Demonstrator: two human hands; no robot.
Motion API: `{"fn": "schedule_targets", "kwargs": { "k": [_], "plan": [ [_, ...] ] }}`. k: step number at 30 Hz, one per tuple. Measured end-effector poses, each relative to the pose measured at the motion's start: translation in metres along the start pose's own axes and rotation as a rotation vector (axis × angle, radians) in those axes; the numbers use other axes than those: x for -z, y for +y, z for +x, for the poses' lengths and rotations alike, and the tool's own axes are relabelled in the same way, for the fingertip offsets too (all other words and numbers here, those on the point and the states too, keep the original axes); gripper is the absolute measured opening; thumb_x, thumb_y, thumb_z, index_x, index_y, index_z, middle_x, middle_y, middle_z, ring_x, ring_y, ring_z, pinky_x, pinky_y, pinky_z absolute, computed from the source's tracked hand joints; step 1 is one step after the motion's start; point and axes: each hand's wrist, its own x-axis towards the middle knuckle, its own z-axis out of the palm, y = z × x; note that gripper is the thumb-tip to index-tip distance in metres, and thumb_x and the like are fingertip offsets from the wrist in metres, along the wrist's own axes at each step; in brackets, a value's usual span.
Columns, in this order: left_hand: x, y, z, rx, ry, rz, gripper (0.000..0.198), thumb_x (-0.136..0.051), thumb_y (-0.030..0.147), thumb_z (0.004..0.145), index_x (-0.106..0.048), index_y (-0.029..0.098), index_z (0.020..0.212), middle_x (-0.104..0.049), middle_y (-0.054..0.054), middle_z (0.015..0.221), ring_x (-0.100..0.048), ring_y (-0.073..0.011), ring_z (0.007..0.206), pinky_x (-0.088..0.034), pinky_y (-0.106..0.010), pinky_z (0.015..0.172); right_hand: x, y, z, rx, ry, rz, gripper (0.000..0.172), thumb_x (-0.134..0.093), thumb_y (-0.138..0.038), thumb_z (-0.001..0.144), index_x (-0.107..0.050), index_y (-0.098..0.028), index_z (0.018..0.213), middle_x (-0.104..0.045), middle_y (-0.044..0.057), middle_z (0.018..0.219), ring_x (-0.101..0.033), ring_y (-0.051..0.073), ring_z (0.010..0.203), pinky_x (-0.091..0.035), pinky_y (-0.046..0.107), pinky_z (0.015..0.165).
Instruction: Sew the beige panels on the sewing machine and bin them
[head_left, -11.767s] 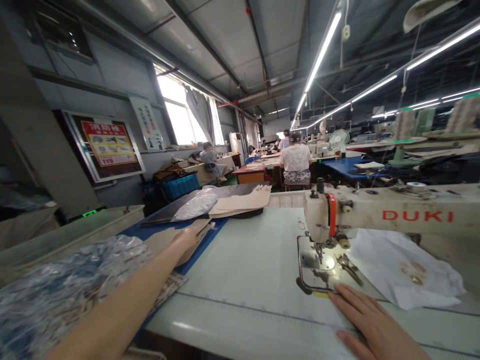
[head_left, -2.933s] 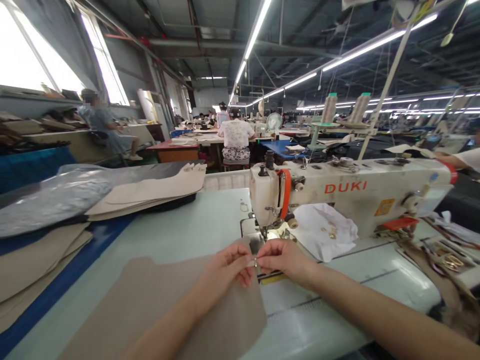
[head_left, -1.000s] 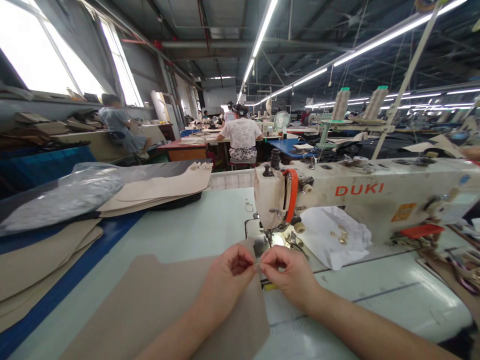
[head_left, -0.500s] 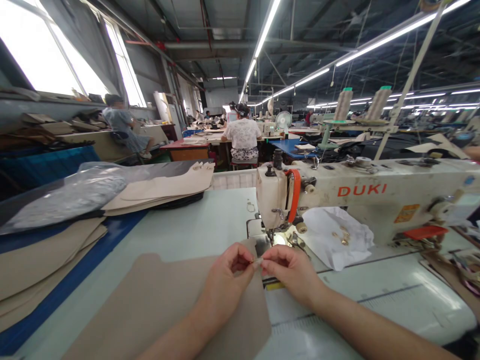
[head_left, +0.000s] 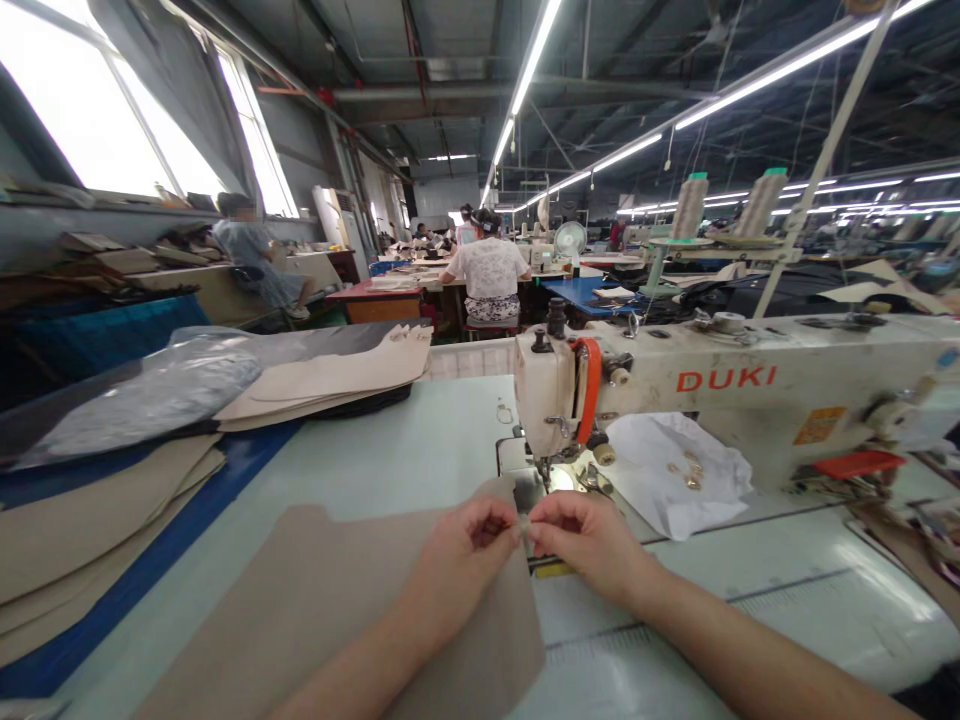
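A flat taupe fabric panel (head_left: 337,590) lies on the pale green sewing table, its right edge in front of the needle area. My left hand (head_left: 469,550) rests over that edge with thumb and forefinger pinched. My right hand (head_left: 589,540) pinches from the other side, the fingertips of both hands almost meeting. Between them is a small pale piece (head_left: 523,525), mostly covered by the fingers; I cannot make out its kind. Just beyond the hands stands the sewing machine (head_left: 555,400), its needle area lit by a lamp.
A white cloth (head_left: 667,470) with small gold-coloured metal parts (head_left: 688,468) lies under the machine arm. Stacked beige panels (head_left: 330,375) and a clear plastic bag (head_left: 157,390) are at the left. Thread cones (head_left: 690,207) stand behind. A co-worker (head_left: 487,265) sits ahead, facing away.
Both hands have shifted very slightly, the left one a little to the right, still pinching the small piece. The view has moved a touch; the panel lies nearly the same.
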Motion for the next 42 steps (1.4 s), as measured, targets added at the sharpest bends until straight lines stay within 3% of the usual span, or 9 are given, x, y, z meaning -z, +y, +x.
{"fn": "schedule_targets", "kwargs": {
  "k": [6,9,13,17,21,25,32,37,42],
  "plan": [
    [-0.003,0.003,-0.003,0.003,0.037,0.115,0.005,-0.056,0.021,0.071,-0.059,0.017,0.068,-0.058,0.001,0.064,-0.055,-0.0144,0.063,-0.044,-0.025,0.061,0.002,-0.005,-0.001,0.072,0.003,-0.285,0.008,-0.056,-0.02,0.073,-0.063,-0.017,0.07,-0.057,-0.003,0.058,-0.048,0.01,0.054,-0.037,0.019,0.051],
    [-0.001,0.004,-0.002,0.007,-0.004,0.119,0.008,-0.055,0.021,0.071,-0.06,0.017,0.076,-0.062,-0.001,0.071,-0.059,-0.016,0.069,-0.048,-0.027,0.067,0.002,-0.004,0.0,0.079,0.014,-0.34,0.008,-0.054,-0.015,0.071,-0.061,-0.016,0.066,-0.053,-0.005,0.056,-0.043,0.008,0.051,-0.033,0.019,0.049],
    [0.014,0.012,0.003,-0.011,-0.057,0.183,0.039,-0.053,0.012,0.066,-0.056,0.017,0.105,-0.066,-0.007,0.098,-0.062,-0.02,0.092,-0.051,-0.031,0.079,0.002,-0.001,0.001,0.048,0.015,-0.301,0.01,-0.052,-0.01,0.069,-0.058,-0.016,0.066,-0.052,-0.006,0.054,-0.042,0.008,0.049,-0.031,0.018,0.047],
    [0.035,0.012,0.005,-0.141,0.016,0.521,0.039,-0.05,0.012,0.07,-0.058,0.018,0.108,-0.062,-0.008,0.114,-0.056,-0.0228,0.108,-0.045,-0.041,0.096,0.002,-0.001,0.001,0.035,0.013,-0.28,0.009,-0.052,-0.01,0.07,-0.057,-0.016,0.066,-0.053,-0.006,0.054,-0.044,0.008,0.048,-0.033,0.018,0.047],
    [0.04,-0.009,0.0,-0.311,0.01,0.75,0.03,-0.047,0.025,0.085,-0.059,0.018,0.112,-0.059,-0.01,0.12,-0.053,-0.0229,0.114,-0.041,-0.043,0.101,0.003,-0.002,0.0,-0.027,0.022,-0.282,0.009,-0.054,-0.011,0.072,-0.058,-0.017,0.066,-0.053,-0.005,0.052,-0.047,0.009,0.048,-0.035,0.018,0.048],
    [0.032,-0.02,-0.009,-0.283,-0.035,0.794,0.032,-0.039,0.027,0.091,-0.059,0.018,0.115,-0.056,-0.01,0.125,-0.052,-0.0216,0.116,-0.041,-0.041,0.103,0.007,-0.002,0.001,-0.09,0.034,-0.276,0.008,-0.056,-0.013,0.073,-0.059,-0.017,0.067,-0.054,-0.006,0.051,-0.05,0.009,0.047,-0.038,0.018,0.049],
    [0.023,-0.014,-0.023,-0.29,0.017,0.829,0.032,-0.04,0.026,0.09,-0.059,0.019,0.113,-0.058,-0.009,0.121,-0.052,-0.0217,0.114,-0.041,-0.04,0.102,0.011,-0.013,0.007,-0.244,-0.035,-0.244,0.009,-0.057,-0.014,0.074,-0.06,-0.017,0.066,-0.059,-0.005,0.051,-0.054,0.007,0.044,-0.041,0.015,0.045],
    [0.022,-0.019,-0.024,-0.276,0.041,0.811,0.034,-0.041,0.027,0.088,-0.052,0.017,0.119,-0.059,-0.011,0.119,-0.052,-0.0223,0.113,-0.041,-0.041,0.101,0.0,-0.026,0.02,-0.334,-0.092,-0.251,0.012,-0.06,-0.012,0.073,-0.06,-0.016,0.062,-0.062,-0.005,0.053,-0.055,0.006,0.043,-0.04,0.013,0.043],
    [0.025,-0.023,-0.024,-0.264,0.046,0.792,0.038,-0.042,0.027,0.088,-0.047,0.015,0.124,-0.057,-0.012,0.121,-0.052,-0.0231,0.115,-0.041,-0.042,0.101,-0.013,-0.03,0.037,-0.404,-0.144,-0.262,0.023,-0.055,-0.004,0.073,-0.055,-0.015,0.053,-0.056,-0.006,0.045,-0.051,0.005,0.037,-0.037,0.012,0.036]
  ]
}}
